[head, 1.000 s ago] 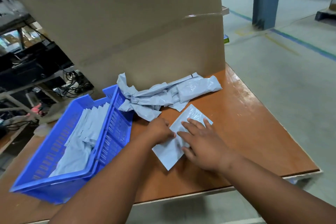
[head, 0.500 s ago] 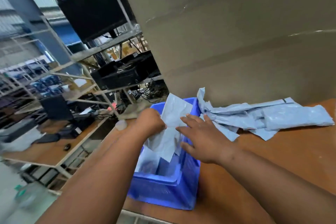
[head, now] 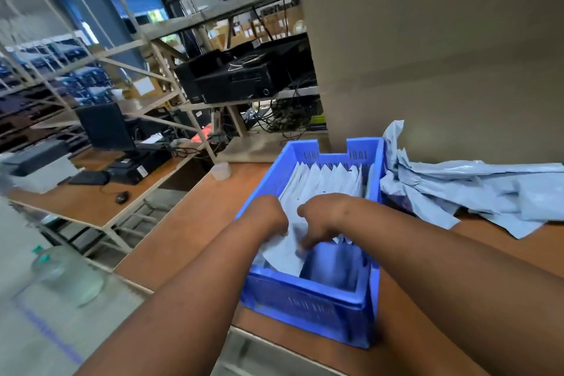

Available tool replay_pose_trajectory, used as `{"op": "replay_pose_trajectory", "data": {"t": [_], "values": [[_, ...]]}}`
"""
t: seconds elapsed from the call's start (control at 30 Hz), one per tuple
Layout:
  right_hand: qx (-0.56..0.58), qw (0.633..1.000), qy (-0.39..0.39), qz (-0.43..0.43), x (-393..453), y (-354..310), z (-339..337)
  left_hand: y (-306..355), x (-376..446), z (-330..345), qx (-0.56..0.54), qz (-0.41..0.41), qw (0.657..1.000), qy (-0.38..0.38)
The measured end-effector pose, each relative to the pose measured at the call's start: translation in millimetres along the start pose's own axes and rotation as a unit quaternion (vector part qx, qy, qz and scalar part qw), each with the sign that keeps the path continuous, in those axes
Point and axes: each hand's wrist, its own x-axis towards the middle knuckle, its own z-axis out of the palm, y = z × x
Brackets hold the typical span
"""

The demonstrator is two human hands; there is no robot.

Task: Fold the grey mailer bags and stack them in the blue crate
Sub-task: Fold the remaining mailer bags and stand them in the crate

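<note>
Both hands, the left hand [head: 268, 217] and right hand [head: 317, 223], have carried the folded bag [head: 283, 250] off the table into the near end of the blue crate [head: 308, 299], fingers curled pinching it, so stacking is underway

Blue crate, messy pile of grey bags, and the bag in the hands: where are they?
blue crate [head: 305, 299], head view, its near front wall.
messy pile of grey bags [head: 476, 189], head view, middle of the heap.
folded grey bag [head: 283, 253], head view, its lower flat part under the hands.
</note>
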Motion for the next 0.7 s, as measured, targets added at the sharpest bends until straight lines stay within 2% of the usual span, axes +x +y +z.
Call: {"op": "replay_pose_trajectory", "data": {"t": [0.13, 0.2, 0.27, 0.37, 0.53, 0.63, 0.7], "values": [[-0.011, 0.994, -0.110, 0.024, 37.0, -16.4, 14.4, -8.1, 16.7, 30.8, 0.021, 0.023, 0.999, -0.005], [-0.025, 0.984, -0.170, 0.037, 58.4, -23.2, 24.4, -12.7, 23.2, 41.2, 0.042, 0.021, 0.998, -0.041], [-0.064, 0.981, -0.179, 0.041, 72.0, -29.6, 31.2, -18.0, 29.3, 48.1, 0.068, 0.022, 0.993, -0.091], [-0.122, 0.976, -0.175, 0.036, 81.5, -43.4, 33.0, -27.4, 38.6, 51.7, 0.067, 0.025, 0.989, -0.127], [-0.169, 0.951, -0.259, 0.016, 106.0, -63.6, 53.7, -40.8, 55.0, 51.0, 0.062, 0.037, 0.979, -0.193], [-0.208, 0.949, -0.239, -0.003, 111.4, -70.6, 63.1, -42.2, 60.7, 52.2, 0.091, 0.049, 0.960, -0.261], [-0.199, 0.951, -0.236, -0.010, 119.1, -70.4, 70.3, -42.0, 62.5, 56.2, 0.121, 0.066, 0.958, -0.254]]}}
